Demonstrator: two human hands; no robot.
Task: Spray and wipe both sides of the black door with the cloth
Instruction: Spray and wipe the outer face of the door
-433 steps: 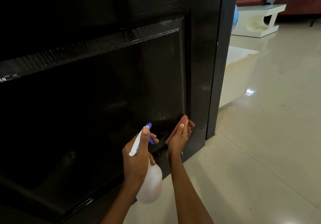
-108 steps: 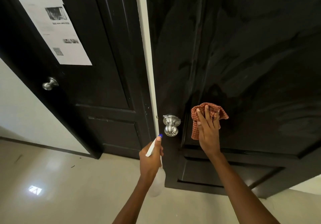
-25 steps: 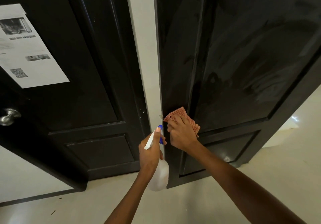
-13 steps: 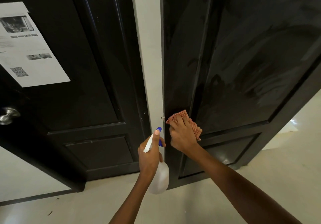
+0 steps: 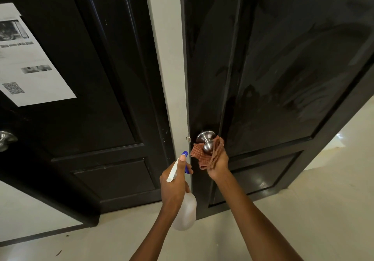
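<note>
At the black door (image 5: pixel 283 68), the right hand (image 5: pixel 219 162) grips the checked cloth (image 5: pixel 204 155) around the steel doorknob (image 5: pixel 206 142); the left hand (image 5: pixel 174 185) grips a spray bottle (image 5: pixel 185 212)

The silver knob (image 5: pixel 206 140) juts out from the black door (image 5: pixel 283 68) near its left edge, and the right hand (image 5: pixel 217 162) with the checked cloth (image 5: pixel 204 157) cupped under it fills the room just below and to the right of it. The left hand (image 5: pixel 174 183) holding the spray bottle (image 5: pixel 185 212) hangs just left of that, in front of the pale wall strip (image 5: pixel 168 58) between the two doors, so the gap between the hands is narrow. Above the knob the door's glossy panel lies open to reach, as does the bare floor (image 5: pixel 303 210) beneath the arms.
</note>
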